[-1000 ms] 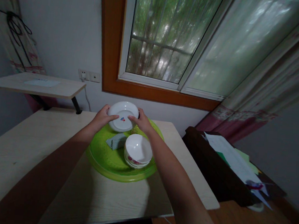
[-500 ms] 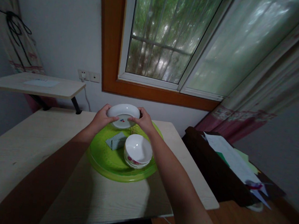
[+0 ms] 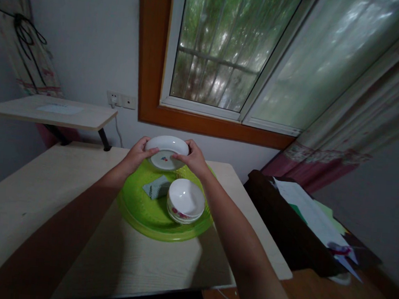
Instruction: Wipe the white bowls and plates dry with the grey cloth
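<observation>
Between both hands a white plate (image 3: pixel 167 144) is held tilted above the far part of a round green tray (image 3: pixel 144 226), its underside with a small coloured mark facing me. My left hand (image 3: pixel 138 154) grips its left rim, thumb on the underside. On the opposite rim my right hand (image 3: pixel 194 158) is closed in the same way. A stack of white bowls (image 3: pixel 185 199) with a red flower pattern stands on the tray, near my right forearm. Left of the bowls lies a folded grey-green cloth (image 3: pixel 156 186). Something thin and yellowish behind the bowls is partly hidden.
The tray rests on a light wooden table (image 3: pixel 49 192). A raised wooden shelf (image 3: pixel 49 111) with a paper stands at the back left, below wall sockets (image 3: pixel 121 100). Beyond the table's right edge is a dark cabinet (image 3: pixel 270 221) with papers. A window (image 3: pixel 222 53) is behind.
Both hands still hold the plate, which sits very slightly higher in view with its tilt much the same. The whole view has shifted a little; bowls and cloth stay in place on the tray.
</observation>
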Available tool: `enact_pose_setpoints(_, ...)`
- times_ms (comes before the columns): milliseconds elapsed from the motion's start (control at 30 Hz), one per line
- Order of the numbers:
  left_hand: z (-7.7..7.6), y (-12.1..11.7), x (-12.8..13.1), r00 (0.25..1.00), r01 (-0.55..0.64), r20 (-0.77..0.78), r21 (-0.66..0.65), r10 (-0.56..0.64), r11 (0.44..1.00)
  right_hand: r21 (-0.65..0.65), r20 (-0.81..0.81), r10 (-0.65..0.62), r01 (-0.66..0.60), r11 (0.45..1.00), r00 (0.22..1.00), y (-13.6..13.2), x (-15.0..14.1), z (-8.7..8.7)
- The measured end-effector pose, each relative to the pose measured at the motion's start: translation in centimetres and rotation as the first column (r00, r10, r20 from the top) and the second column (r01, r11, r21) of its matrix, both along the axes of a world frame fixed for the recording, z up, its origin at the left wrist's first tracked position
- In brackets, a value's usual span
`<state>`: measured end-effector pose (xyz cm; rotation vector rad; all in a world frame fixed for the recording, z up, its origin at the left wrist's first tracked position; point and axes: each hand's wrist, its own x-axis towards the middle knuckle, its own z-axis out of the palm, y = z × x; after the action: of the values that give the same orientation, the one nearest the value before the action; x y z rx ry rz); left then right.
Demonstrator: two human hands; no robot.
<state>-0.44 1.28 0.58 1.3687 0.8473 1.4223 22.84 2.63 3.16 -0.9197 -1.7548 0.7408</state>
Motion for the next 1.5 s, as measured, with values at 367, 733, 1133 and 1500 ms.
enact_pose_setpoints(367,2.2,-0.7,-1.4,0.986,0.043,0.163,-0.350,0.016,0.936,0.298,0.266,-0.077,-0.006,0.955,0.961,-2.1,-0.4,3.0)
enact_pose_setpoints(733,1.5,-3.3,-1.9,0.945,0.129,0.327,-0.431,0.021,0.893,0.475,0.701,-0.055,-0.407,0.780,0.711,-4.9,-0.9,3.4)
enact_pose_setpoints(1133,-0.7,-2.6,-2.8,0.877,-0.308,0.311,-0.222,0.367,0.925,-0.376,0.439,0.407,-0.248,0.893,0.801,2.4,1.6,-1.1)
enact_pose_setpoints(1500,-0.9,-2.6,-2.3,0.893,-0.347,0.261,-0.119,0.366,0.930,-0.711,0.547,0.713,-0.206,0.672,0.439,3.7,-3.0,-2.0)
